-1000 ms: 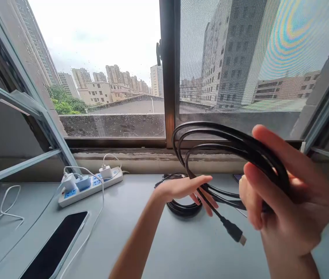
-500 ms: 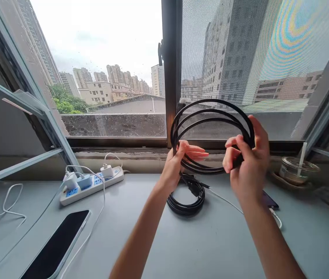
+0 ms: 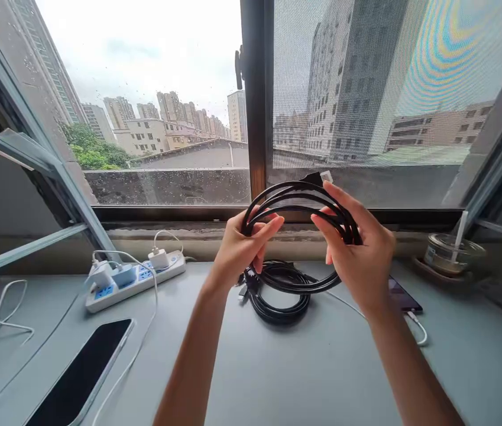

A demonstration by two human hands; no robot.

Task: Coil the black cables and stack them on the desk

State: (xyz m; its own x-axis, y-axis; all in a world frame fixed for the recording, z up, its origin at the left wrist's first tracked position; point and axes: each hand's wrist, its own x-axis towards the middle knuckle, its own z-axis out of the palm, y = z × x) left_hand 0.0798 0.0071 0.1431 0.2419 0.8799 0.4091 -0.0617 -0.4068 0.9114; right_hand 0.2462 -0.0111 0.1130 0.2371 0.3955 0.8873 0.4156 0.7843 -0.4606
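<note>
A black cable is wound into several loose loops and held up above the desk. On the loops' left side, my left hand is closed round the strands, its thumb pointing inward. My right hand grips the right side between thumb and fingers. One plug with a pale cap sticks up over the top of the loops, close to my right fingertips. Below and behind the held loops, a second coiled black cable lies on the desk, with a connector at its left side.
A white power strip with chargers stands at the back left, and a phone lies in front of it. Behind my right hand lies another phone with a white cable. A lidded cup with a straw sits by the window.
The loops have come lower and become narrower. My left hand has moved left and closed on them; my right hand has shifted its grip. The plug has moved from upper left to the top.
</note>
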